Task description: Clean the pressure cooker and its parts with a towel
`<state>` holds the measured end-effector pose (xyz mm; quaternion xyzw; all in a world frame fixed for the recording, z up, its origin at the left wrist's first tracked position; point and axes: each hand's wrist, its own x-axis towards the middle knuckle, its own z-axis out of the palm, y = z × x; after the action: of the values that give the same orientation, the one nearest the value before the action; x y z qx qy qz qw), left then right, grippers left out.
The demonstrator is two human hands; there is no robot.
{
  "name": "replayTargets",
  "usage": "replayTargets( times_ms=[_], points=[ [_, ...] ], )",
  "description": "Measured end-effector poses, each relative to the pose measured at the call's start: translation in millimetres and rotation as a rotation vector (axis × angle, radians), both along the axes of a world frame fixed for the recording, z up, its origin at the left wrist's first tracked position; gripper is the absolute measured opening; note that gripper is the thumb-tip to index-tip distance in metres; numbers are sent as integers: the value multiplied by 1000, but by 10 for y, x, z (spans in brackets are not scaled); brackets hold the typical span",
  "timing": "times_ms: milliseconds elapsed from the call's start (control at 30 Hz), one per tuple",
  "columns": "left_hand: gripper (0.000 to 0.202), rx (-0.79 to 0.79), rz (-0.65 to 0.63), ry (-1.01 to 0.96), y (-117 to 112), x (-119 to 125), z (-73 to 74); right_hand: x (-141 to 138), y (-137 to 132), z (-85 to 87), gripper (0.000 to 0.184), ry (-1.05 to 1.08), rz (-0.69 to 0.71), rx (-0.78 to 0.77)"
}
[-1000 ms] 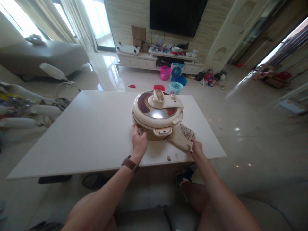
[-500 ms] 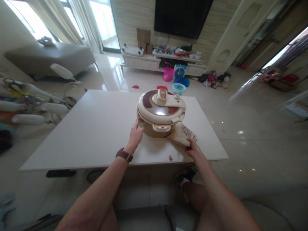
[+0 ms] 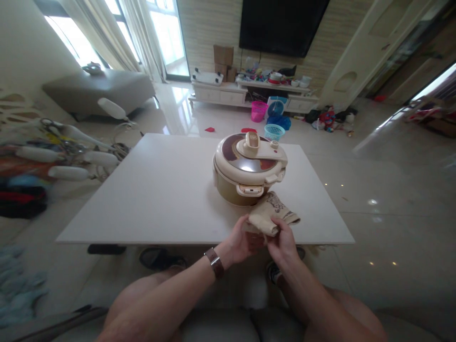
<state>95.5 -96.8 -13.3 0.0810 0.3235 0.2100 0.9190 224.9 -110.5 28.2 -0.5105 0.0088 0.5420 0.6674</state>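
So the person has both hands on a folded beige cloth (image 3: 271, 213), right at the near edge of the bench (image 3: 160, 190) and just in front of the cooker (image 3: 249, 166). The left hand (image 3: 241, 243) has the near-left corner, fingers clenched on it from below with the thumb on top. The right hand (image 3: 284, 244) pinches the near fold, fingers curled over the fabric. The far end of the cloth lies flat on the bench, touching or almost touching the base of the cooker; it's hard to tell which. There's a dark printed pattern on that end.

The cooker sits upright with its lid on, its front latch facing the person. A watch (image 3: 214, 262) with a brown strap is on the left wrist. On the floor beyond the cooker there's a blue basket (image 3: 274, 131) and, further back, a pink basket (image 3: 258, 110), with a TV (image 3: 281, 23) on the wall above. The stuff well off to the cooker's left is too blurry to make out.
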Motion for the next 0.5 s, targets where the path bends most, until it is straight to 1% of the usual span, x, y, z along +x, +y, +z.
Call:
replayTargets(
  times_ms=[100, 133, 167, 200, 267, 333, 400, 433, 467, 500],
  points=[
    [64, -25, 240, -160, 15, -3, 141, -110, -54, 48, 39, -57, 88, 82],
    [57, -14, 302, -176, 53, -18, 196, -142, -79, 56, 42, -71, 117, 108],
    [50, -11, 345, -148, 102, -45, 248, -172, -106, 57, 44, -78, 147, 120],
    [45, -20, 373, -85, 159, -84, 294, -199, -134, 50, 44, -80, 184, 109],
    [37, -58, 432, 83, 282, -205, 365, -241, -186, 12, 40, -76, 268, 25],
    [32, -70, 556, 216, 407, -377, 414, -259, -220, -43, 38, -79, 335, -81],
    [27, -16, 785, 340, 542, -582, 454, -256, -228, -89, 40, -89, 356, -134],
    [25, 50, 925, 419, 616, -684, 472, -250, -222, -102, 41, -94, 354, -141],
    [24, 149, 1065, 516, 695, -780, 489, -243, -210, -106, 41, -102, 351, -143],
    [25, 285, 1180, 632, 777, -862, 505, -236, -194, -103, 41, -112, 349, -139]
  ],
)
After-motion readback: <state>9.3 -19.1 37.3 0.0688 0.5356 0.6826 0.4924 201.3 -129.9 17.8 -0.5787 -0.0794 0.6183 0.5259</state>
